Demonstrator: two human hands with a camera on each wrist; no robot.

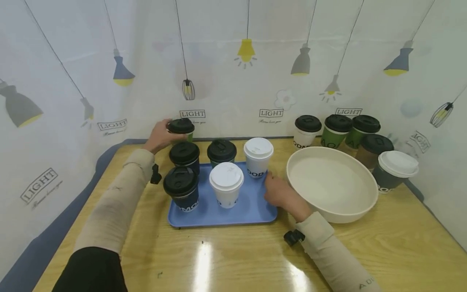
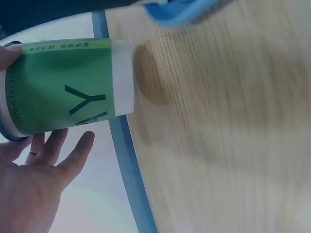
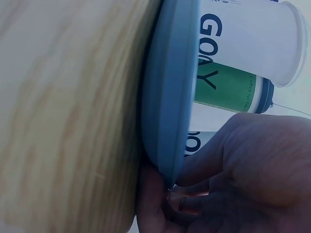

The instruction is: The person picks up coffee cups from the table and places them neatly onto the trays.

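Observation:
At the back left of the table, my left hand (image 1: 160, 137) grips a green paper coffee cup (image 2: 65, 90) with a black lid near its top. In the left wrist view the cup's base is close over the wood, a dark shadow beside it. My right hand (image 1: 282, 194) pinches the right rim of a blue tray (image 1: 251, 207), thumb above and fingers below. On the tray stand three dark cups with black lids, one at the front left (image 1: 181, 188), and two white cups with white lids, one at the front (image 1: 226, 184) and one at the back right (image 1: 258, 156).
A cream bowl (image 1: 332, 180) stands right of the tray, close to my right forearm. Behind and beside it are several lidded cups, among them a green one (image 1: 335, 132) and a dark one with a white lid (image 1: 394, 172). A lamp-printed curtain (image 1: 226, 81) borders the table's back edge.

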